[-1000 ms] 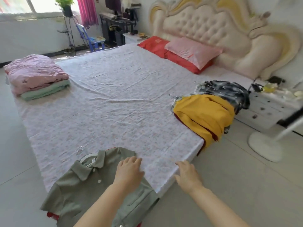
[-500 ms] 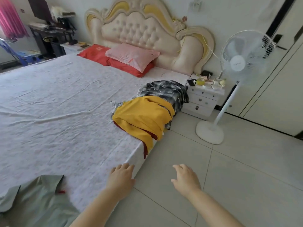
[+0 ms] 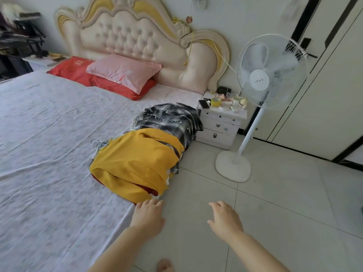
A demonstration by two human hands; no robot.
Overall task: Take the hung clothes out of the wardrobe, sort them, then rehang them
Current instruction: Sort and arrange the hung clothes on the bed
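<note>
**Left hand [image 3: 148, 214] and right hand [image 3: 224, 216] empty, just short of the clothes pile [image 3: 149, 146]**

Both hands are stretched forward, palms down, with fingers relaxed and slightly spread. Neither holds anything. The left hand hovers over the near edge of the bed [image 3: 49, 154], its fingertips nearly at the hem of the yellow top [image 3: 135, 161]. Whether they touch cannot be told. The right hand hangs over the floor [image 3: 284, 203] beside the bed.

The pile lies along that same bed edge, with the yellow top uppermost and a checked shirt [image 3: 169, 119] behind it toward the head of the bed. Wire hangers [image 3: 98, 143] stick out on the side facing the middle of the bed.

Likely hazards:
- **Sliding off:** the pile already droops over the bed edge, so a pull on the hem could drag several garments to the floor.
- **Snagging:** the hanger hooks lie bunched together and may catch on one another, so that more than one garment lifts.
- **Slipping free:** a garment gripped by its cloth may come off its hanger.
</note>
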